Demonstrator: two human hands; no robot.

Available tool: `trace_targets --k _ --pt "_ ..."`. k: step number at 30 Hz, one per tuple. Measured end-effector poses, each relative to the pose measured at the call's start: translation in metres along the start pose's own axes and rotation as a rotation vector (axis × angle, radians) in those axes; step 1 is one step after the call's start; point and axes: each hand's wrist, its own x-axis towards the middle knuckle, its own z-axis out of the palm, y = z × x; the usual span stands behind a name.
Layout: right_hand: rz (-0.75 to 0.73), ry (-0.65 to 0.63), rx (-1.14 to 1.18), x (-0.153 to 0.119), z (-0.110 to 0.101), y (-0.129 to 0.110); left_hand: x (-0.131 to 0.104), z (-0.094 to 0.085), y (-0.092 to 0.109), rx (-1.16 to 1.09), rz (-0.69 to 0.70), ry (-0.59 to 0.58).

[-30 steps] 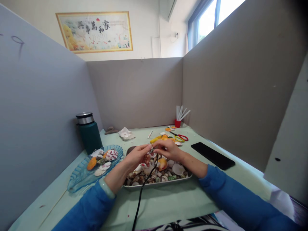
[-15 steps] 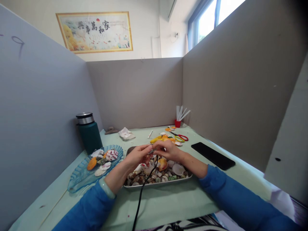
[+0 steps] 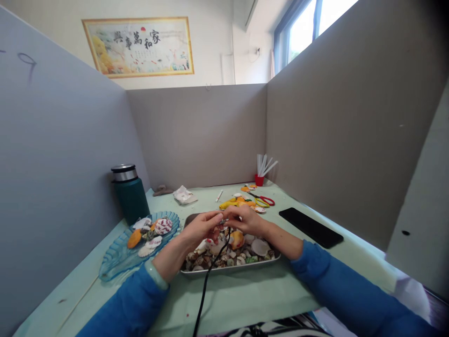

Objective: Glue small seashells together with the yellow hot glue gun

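Observation:
Above a metal tray [image 3: 231, 269] filled with shells [image 3: 242, 255], my two hands meet at the fingertips. My left hand [image 3: 203, 228] is closed, thumb and fingers pinched together, the fingertips touching something small. My right hand [image 3: 247, 220] also pinches, its fingers bent right against the left fingertips. What lies between them is mostly covered and too small to name. A black cord [image 3: 207, 281] passes in front of the tray up to the hands. An orange-yellow shell [image 3: 237, 240] and a broad white shell [image 3: 260, 247] show under my right hand.
On the left stand a green flask [image 3: 130, 196] and a blue plate [image 3: 115, 264] bearing decorated shells [image 3: 163, 226]. Behind the tray are scissors [image 3: 265, 201], a yellow tool [image 3: 229, 203], a red cup [image 3: 259, 180] of white sticks and crumpled paper [image 3: 184, 195]. A black phone [image 3: 310, 227] lies right.
The fingertips shift very slightly against each other, and the small thing between them shows less now. Both arms, the tray and the surrounding things stay where they were.

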Motion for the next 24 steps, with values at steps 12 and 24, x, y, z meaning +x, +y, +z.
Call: trace_targets --k 12,24 --pt "-0.007 0.048 -0.034 -0.0008 0.0026 0.0056 -0.0010 0.0022 0.0015 -0.073 0.010 0.007" --pt "-0.014 0.011 -0.041 -0.0002 0.0016 0.0022 -0.0014 0.0023 0.0028 -0.045 -0.040 0.038"
